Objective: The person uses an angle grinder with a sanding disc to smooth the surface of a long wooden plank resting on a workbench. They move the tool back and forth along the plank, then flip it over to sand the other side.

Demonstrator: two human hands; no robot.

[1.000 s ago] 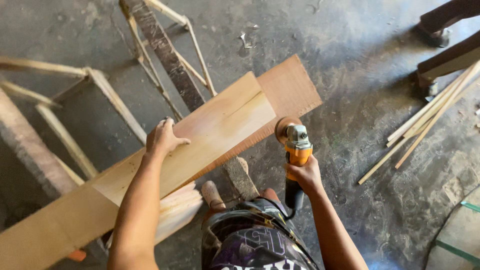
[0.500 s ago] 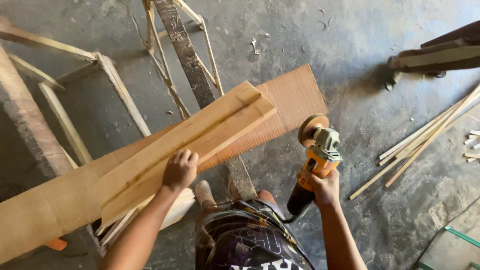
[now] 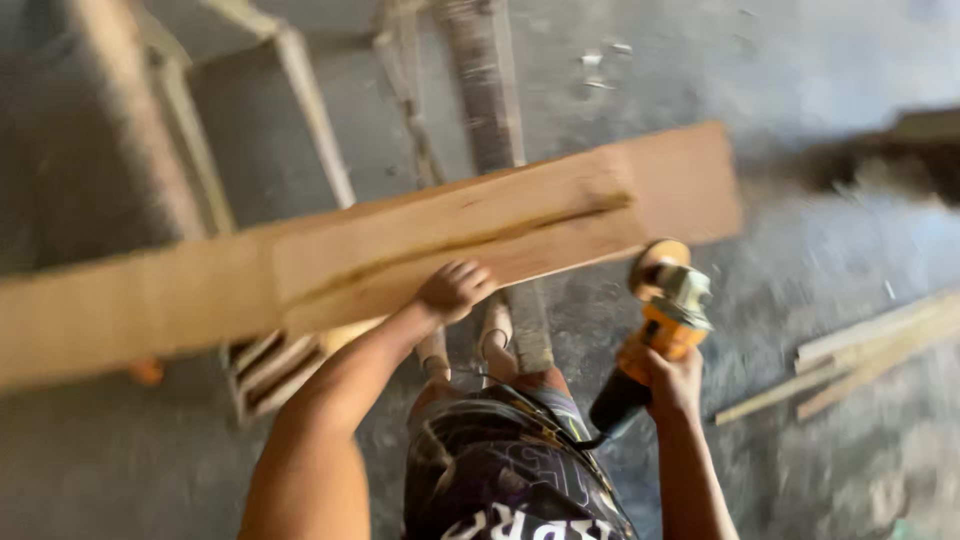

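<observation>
Badly blurred, left hand (image 3: 455, 290) now curled over plank (image 3: 440, 245) edge, right hand (image 3: 673, 385) wrapped round orange grinder (image 3: 660, 335), farther from the wood.

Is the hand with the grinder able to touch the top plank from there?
Probably yes. The right hand holds the grinder just below the plank edge, with nothing between them. The left hand already grips that edge.
</observation>
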